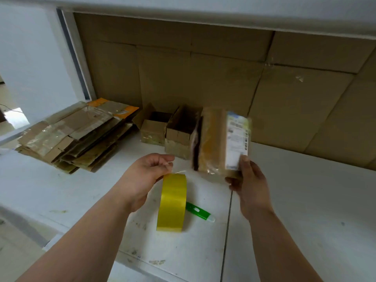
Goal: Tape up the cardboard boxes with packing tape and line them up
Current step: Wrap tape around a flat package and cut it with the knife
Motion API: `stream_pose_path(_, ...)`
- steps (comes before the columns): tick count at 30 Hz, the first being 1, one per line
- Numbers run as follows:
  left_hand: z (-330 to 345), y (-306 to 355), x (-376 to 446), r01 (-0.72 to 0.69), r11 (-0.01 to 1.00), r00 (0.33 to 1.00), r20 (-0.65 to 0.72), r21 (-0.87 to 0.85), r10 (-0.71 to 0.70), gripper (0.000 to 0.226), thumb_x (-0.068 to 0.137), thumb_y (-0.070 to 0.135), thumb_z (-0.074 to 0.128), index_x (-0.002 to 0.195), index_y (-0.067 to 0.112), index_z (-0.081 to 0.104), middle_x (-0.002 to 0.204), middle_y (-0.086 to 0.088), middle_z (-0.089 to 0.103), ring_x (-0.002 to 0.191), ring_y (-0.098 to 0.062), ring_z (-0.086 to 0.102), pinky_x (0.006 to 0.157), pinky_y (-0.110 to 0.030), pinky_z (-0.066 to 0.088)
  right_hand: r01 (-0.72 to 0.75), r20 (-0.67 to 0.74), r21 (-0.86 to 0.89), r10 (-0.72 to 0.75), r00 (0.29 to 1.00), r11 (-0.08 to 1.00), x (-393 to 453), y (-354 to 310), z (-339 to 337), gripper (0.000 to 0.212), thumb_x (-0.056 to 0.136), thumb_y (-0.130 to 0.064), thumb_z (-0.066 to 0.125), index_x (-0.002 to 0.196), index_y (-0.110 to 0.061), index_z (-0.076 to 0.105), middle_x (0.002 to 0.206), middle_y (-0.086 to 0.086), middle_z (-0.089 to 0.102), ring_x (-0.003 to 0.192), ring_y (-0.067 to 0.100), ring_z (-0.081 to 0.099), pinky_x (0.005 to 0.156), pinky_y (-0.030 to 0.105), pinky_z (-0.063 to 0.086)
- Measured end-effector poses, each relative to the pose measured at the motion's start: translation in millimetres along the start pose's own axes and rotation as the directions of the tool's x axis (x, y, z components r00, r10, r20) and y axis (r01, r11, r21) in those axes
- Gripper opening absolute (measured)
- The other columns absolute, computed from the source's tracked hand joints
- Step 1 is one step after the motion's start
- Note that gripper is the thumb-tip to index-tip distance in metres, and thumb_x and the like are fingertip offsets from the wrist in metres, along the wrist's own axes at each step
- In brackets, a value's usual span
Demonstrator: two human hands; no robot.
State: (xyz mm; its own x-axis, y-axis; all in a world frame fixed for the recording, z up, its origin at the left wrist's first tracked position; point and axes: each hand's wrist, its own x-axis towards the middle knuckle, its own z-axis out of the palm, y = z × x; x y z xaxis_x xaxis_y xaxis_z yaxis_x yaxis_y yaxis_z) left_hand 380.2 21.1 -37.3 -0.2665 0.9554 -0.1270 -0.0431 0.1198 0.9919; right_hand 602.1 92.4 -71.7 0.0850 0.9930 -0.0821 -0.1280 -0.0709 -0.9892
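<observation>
A yellow roll of packing tape (pixel 173 202) stands on edge on the white table (pixel 305 200). My left hand (pixel 146 176) hovers just above it and pinches the loose clear end of the tape between thumb and fingers. My right hand (pixel 248 184) grips a small cardboard box (pixel 215 139) with a white shipping label from below and holds it upright above the table, blurred. Two small open-topped boxes (pixel 152 127) (pixel 181 135) stand behind, against the back wall.
A green box cutter (pixel 198 210) lies on the table just right of the roll. A stack of flattened cardboard boxes (pixel 75 135) fills the back left. Large cardboard sheets (pixel 203 78) cover the wall behind. A seam (pixel 227 231) divides the tabletop.
</observation>
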Motion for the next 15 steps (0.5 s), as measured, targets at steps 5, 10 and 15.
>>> stream_pose_path(5, 15.6, 2.9, 2.6, -0.026, 0.996, 0.997, 0.075, 0.087, 0.020, 0.022, 0.091, -0.004, 0.059, 0.075, 0.009, 0.064, 0.113, 0.002, 0.072, 0.113, -0.016, 0.064, 0.110, -0.038, 0.042, -0.444, 0.115, 0.246, 0.429, 0.896, 0.862, 2.9, -11.1, 2.9, 0.025, 0.103, -0.035, 0.049, 0.109, -0.012, 0.056, 0.099, 0.018, 0.066, 0.069, 0.029, 0.064, 0.066, 0.038, 0.056)
stream_pose_path(10, 25.4, 5.6, 8.0, -0.027, 0.992, 0.996, 0.089, 0.126, 0.016, 0.019, 0.092, -0.002, 0.058, 0.078, 0.009, 0.062, 0.114, 0.005, 0.071, 0.115, -0.014, 0.062, 0.109, -0.036, 0.042, -0.345, -0.049, 0.042, 0.347, 0.937, 0.938, 13.1, 1.8, 1.2, 0.023, 0.104, -0.016, 0.043, 0.126, -0.021, 0.040, 0.106, 0.018, 0.058, 0.064, 0.030, 0.065, 0.066, 0.043, 0.061)
stream_pose_path(15, 28.6, 7.9, 15.8, -0.034, 0.992, 0.999, 0.045, 0.120, 0.028, 0.020, 0.091, 0.000, 0.061, 0.078, 0.013, 0.067, 0.112, 0.005, 0.072, 0.113, -0.016, 0.063, 0.110, -0.039, 0.042, -0.298, -0.072, 0.039, 0.300, 0.951, 0.954, 18.9, 5.4, -0.9, 0.021, 0.103, -0.013, 0.037, 0.116, -0.017, 0.053, 0.112, 0.014, 0.058, 0.074, 0.027, 0.066, 0.078, 0.044, 0.062)
